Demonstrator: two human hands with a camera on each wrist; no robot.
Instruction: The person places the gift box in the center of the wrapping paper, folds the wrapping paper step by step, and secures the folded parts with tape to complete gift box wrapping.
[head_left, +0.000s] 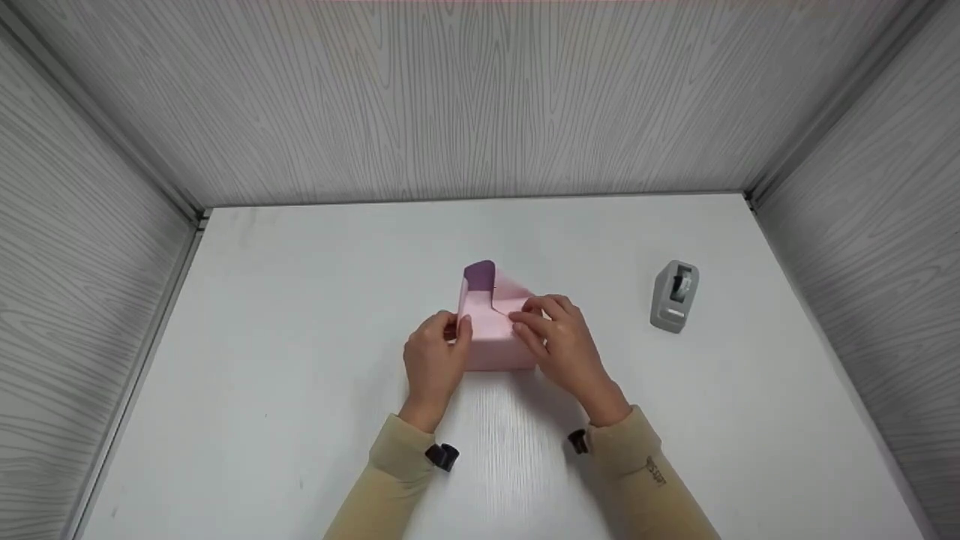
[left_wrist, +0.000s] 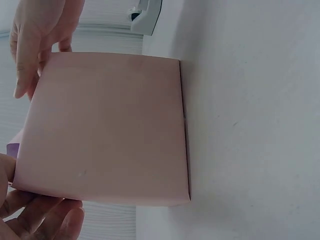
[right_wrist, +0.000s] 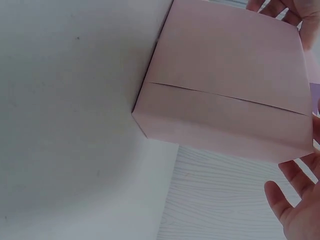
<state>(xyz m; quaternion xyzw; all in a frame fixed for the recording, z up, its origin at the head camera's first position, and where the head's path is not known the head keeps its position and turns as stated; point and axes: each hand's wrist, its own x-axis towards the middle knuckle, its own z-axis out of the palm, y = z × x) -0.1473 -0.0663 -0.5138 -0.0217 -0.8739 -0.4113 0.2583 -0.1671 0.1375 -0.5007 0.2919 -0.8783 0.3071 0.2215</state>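
Observation:
A pink paper box (head_left: 499, 352) stands on the white table in the head view, its folded flaps upright at the top and a purple patch (head_left: 480, 275) on the rear one. At its left side, my left hand (head_left: 436, 352) pinches the wall, thumb over the top front edge and fingers along the outside. My right hand (head_left: 562, 341) is at the upper right, thumb and index finger meeting on a pink flap (head_left: 510, 289). Its other fingers lie beside the box's right side, as the right wrist view shows. A seam crosses the front face (right_wrist: 230, 60) there.
A grey tape dispenser (head_left: 674, 296) stands to the right of the box. Wood-patterned grey panels (head_left: 480, 105) enclose the white table (head_left: 300, 285) at the back and both sides.

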